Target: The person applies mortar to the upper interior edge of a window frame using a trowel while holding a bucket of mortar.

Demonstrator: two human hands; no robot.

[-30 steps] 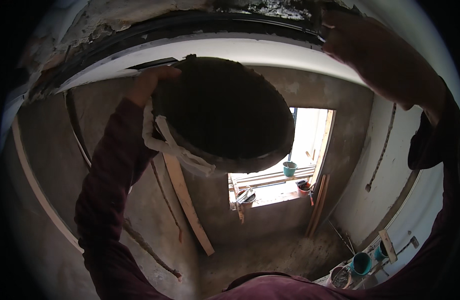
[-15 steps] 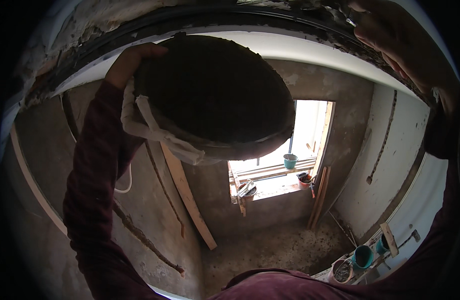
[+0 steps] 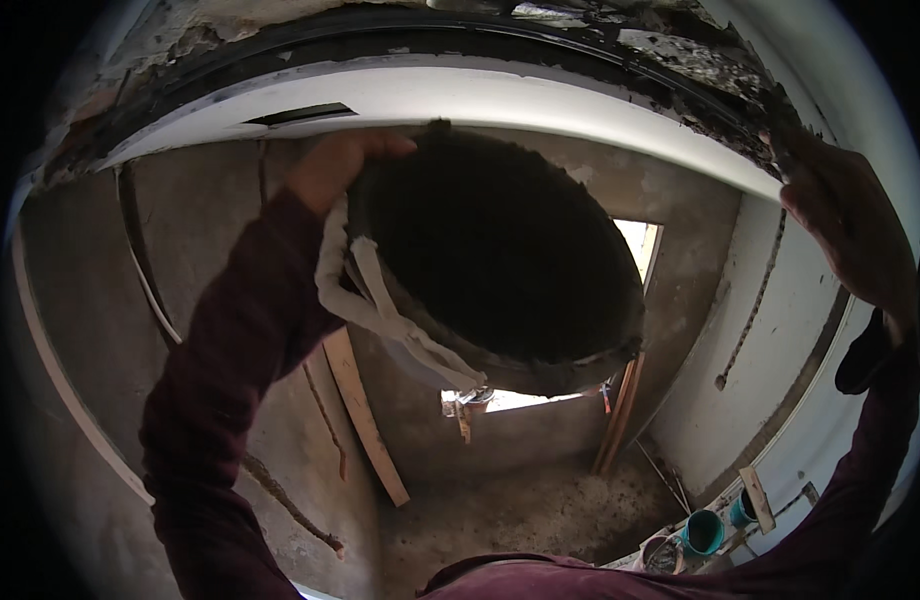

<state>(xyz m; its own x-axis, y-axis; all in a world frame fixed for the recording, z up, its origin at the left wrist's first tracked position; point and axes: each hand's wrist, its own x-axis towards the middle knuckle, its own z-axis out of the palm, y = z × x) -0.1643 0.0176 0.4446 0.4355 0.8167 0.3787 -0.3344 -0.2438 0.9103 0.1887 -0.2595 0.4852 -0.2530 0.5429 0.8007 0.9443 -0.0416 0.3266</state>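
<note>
1. The left hand (image 3: 332, 168) is holding a big round tub (image 3: 500, 255). It grips the top left part of the rim.
2. The tub is up high, in the middle of the view, and it is tipped so that its round face shows. That face is too dark to make out.
3. A pale strip (image 3: 390, 320) hangs around the lower left side of the tub and touches it.
4. The right hand (image 3: 848, 220) is up on the far right, well apart from the tub. Its fingers are bent, and they are at the right end of a long dark groove (image 3: 410, 42). I cannot tell if this hand has something in it.
5. A smooth white band (image 3: 540, 100) runs just under the groove.
6. Both arms have dark red sleeves (image 3: 215, 400).
7. Behind the tub there is a bright window (image 3: 635, 243). The tub hides most of it.
8. A long wooden board (image 3: 365, 425) leans on the wall, below the tub and to the left.
9. Low on the right there is a blue-green bucket (image 3: 703, 532). A pinkish bucket (image 3: 660, 556) with gray stuff in it is just beside it.
</note>
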